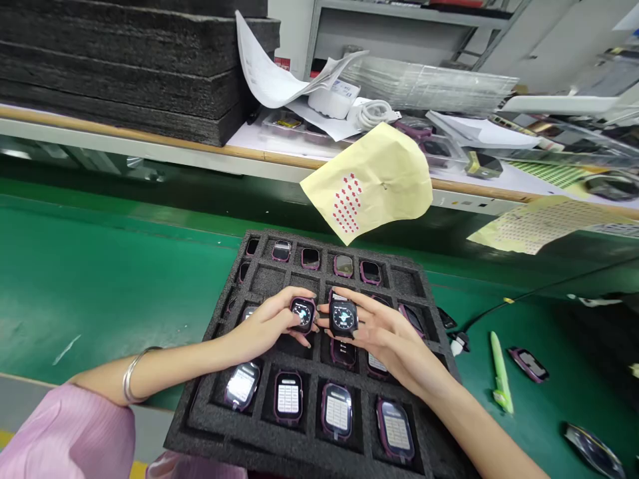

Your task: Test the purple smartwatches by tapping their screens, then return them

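My left hand point(277, 321) is closed round the edges of a purple-rimmed smartwatch point(302, 314) without a strap, its thumb against the lit watch face. Close beside it, my right hand point(382, 329) grips a black smartwatch point(343, 318) that also shows a lit dial. Both are held face up over a black foam tray point(214, 439). Several purple-cased watches sit in the tray's square pockets; in the nearest row, one watch point(288, 397) shows a white grid screen. Parts of the pockets under my hands are hidden.
Behind the tray, a shelf edge point(279, 158) carries stacked black foam point(164, 80), papers and a coiled white cable point(374, 114). A yellow sheet point(374, 179) hangs over it. Right of the tray lie a green pen-like tool point(500, 372), another purple watch point(529, 364) and a black cable point(492, 311).
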The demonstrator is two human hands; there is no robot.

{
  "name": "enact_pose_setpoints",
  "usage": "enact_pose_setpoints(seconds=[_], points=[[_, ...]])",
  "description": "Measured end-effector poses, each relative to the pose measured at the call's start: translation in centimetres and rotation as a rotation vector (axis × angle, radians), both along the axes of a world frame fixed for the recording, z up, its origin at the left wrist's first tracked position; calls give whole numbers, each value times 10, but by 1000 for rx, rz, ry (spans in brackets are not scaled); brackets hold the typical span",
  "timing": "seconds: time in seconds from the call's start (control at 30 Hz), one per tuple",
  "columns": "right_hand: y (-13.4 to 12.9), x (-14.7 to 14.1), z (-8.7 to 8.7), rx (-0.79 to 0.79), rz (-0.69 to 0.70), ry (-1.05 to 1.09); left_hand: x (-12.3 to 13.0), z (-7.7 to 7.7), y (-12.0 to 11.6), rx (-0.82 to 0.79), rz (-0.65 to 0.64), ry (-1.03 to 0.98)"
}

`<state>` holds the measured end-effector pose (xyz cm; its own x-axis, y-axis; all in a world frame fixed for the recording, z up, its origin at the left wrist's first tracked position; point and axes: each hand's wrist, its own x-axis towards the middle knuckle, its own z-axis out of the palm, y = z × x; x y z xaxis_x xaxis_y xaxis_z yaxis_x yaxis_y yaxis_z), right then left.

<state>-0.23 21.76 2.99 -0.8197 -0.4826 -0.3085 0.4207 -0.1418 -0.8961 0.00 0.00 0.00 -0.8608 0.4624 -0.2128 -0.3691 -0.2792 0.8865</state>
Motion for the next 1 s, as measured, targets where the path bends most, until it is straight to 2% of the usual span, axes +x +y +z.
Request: enact_pose_setpoints(seconds=[0.5,0.67,0.83,1.0], points=[[-2,1,-7,38,-72,116,2,0,-1,-3,-38,93],[-3,3,-12,123,-96,159,2,1,-1,-1,-49,99],[-3,4,-11,206,-68,230,4,3,-1,10,-58,113],[3,5,-8,188,-30,289,4,5,-2,14,-46,140]])
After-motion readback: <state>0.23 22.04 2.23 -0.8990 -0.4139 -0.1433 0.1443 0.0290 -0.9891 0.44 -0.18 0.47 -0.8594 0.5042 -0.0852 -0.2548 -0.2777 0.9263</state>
